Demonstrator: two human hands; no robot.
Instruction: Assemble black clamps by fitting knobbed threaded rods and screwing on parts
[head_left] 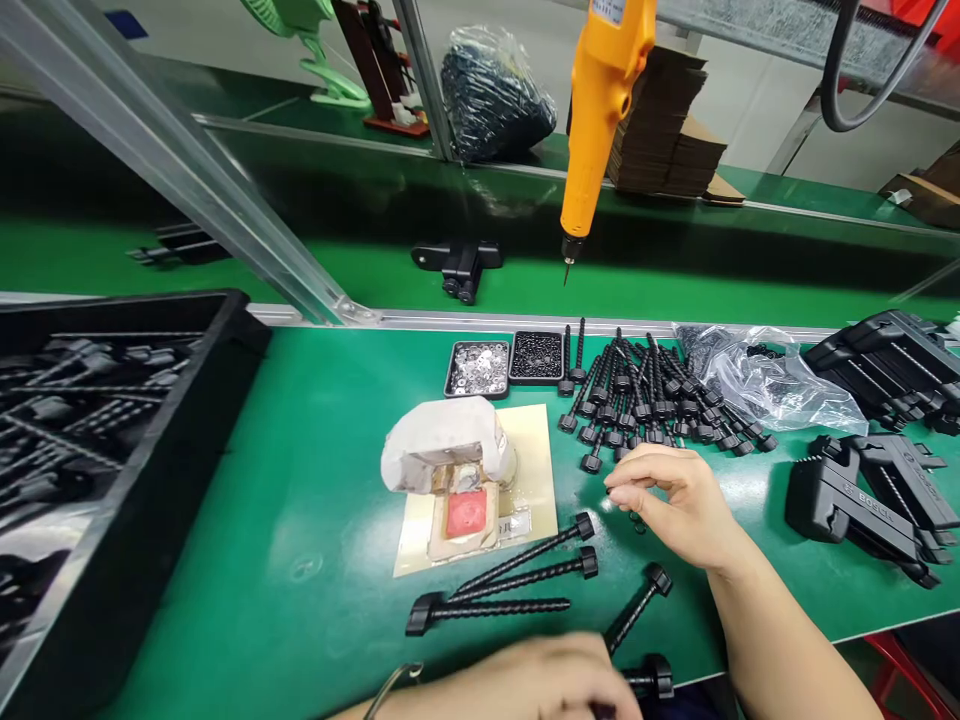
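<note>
My right hand [667, 500] is closed in a pinch over the table, with a tiny dark piece at its fingertips, too small to name. Small black rings [637, 522] lie just below it. At the bottom edge, my left hand [547, 680] is blurred, its fingers curled around a black knobbed screw [654, 676] whose shaft is partly hidden. Another knobbed screw [637, 608] lies beside that hand. Several long black threaded screws with knob heads [517, 580] rest in front of a white fixture with a red pad [466, 514], on a yellowish board [534, 440].
Behind lie a tray of silver washers [478, 368], a tray of small black parts [537, 357], heaped knobbed screws [637, 395] and a plastic bag [780, 385]. Black moulded assemblies [862, 500] sit right, a black bin [172, 470] left. An orange electric screwdriver [600, 120] hangs overhead.
</note>
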